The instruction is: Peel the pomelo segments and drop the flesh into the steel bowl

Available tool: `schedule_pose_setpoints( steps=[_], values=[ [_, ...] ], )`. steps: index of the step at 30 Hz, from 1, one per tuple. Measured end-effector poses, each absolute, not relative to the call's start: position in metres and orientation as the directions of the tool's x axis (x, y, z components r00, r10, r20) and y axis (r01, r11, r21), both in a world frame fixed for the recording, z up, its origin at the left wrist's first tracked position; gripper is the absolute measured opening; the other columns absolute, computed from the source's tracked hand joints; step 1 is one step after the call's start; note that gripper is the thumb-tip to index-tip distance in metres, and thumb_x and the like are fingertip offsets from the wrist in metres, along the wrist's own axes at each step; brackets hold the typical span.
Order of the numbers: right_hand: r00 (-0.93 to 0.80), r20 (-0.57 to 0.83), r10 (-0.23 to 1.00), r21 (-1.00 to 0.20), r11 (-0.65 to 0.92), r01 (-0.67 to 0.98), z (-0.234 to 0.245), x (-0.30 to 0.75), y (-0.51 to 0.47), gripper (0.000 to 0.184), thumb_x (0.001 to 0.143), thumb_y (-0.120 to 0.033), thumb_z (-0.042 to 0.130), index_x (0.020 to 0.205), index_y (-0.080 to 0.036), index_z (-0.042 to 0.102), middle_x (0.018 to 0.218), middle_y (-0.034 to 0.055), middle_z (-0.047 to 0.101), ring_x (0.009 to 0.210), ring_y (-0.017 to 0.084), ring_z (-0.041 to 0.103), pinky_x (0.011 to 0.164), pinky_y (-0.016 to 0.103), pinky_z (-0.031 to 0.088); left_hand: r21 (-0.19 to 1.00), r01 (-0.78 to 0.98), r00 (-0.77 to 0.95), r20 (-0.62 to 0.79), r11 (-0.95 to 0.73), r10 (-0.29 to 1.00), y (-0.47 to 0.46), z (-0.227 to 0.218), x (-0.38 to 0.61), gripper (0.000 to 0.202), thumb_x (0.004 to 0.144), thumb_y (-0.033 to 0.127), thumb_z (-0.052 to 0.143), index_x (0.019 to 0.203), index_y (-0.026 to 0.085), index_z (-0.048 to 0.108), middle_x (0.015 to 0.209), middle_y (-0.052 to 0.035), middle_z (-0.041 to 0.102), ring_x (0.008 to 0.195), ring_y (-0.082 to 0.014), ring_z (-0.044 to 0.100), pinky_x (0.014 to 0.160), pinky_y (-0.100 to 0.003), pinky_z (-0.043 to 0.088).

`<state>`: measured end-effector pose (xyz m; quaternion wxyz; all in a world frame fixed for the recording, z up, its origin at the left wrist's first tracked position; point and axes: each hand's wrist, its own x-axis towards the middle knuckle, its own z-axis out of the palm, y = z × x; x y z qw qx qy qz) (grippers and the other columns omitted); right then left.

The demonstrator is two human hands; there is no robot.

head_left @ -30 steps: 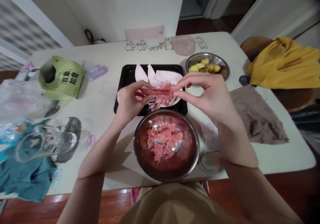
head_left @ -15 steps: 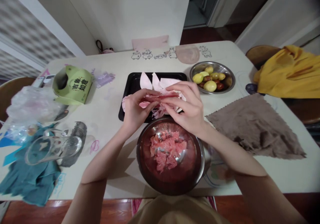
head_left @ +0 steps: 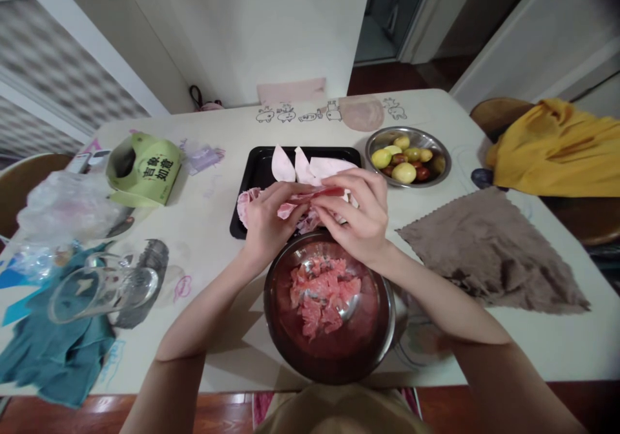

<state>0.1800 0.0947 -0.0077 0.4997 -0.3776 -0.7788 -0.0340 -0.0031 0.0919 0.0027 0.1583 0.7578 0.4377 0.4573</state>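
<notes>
Both of my hands meet over the near edge of a black tray, pinching a pink pomelo segment between them. My left hand grips its left end with thumb and fingers. On the other end, the fingers of my right hand are closed too. Pale pomelo peel stands in the tray, with pink membrane scraps beside my left hand and under the fingers. Just below my hands, a steel bowl holds loose red pomelo pulp.
A smaller steel bowl of yellow and reddish fruit stands at the back right, behind a brown cloth. To the left are a green paper bag, crumpled plastic, a glass pitcher lying on its side and a teal cloth.
My hands stay closed on the pomelo segment, with the fingers shifting slightly. The whole view has tilted a little, so the table sits slightly lower.
</notes>
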Motion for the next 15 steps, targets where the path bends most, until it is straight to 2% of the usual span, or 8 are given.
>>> schedule_pose_setpoints(
  steps=[8, 15],
  values=[
    [-0.236, 0.822, 0.519, -0.186, 0.635, 0.749, -0.020, 0.181, 0.093, 0.014, 0.094, -0.032, 0.066, 0.095, -0.039, 0.077, 0.106, -0.0018, 0.077, 0.105, 0.027, 0.063, 0.091, 0.048, 0.041, 0.536, 0.572, 0.221, 0.628, -0.621, 0.746, 0.089, 0.002, -0.001, 0.019, 0.095, 0.014, 0.065, 0.110, 0.025, 0.071, 0.107, -0.0022, 0.079, 0.099, -0.0160, 0.073, 0.088, -0.033, 0.061],
    [-0.252, 0.752, 0.609, -0.240, 0.609, 0.756, -0.025, 0.183, 0.094, 0.014, 0.094, -0.038, 0.064, 0.094, -0.040, 0.078, 0.101, -0.0003, 0.077, 0.104, 0.029, 0.063, 0.096, 0.052, 0.036, 0.533, 0.572, 0.207, 0.641, -0.623, 0.739, 0.087, 0.003, -0.001, 0.019, 0.094, 0.015, 0.067, 0.109, 0.026, 0.072, 0.109, -0.0022, 0.079, 0.101, -0.0165, 0.073, 0.090, -0.035, 0.061]
  ],
)
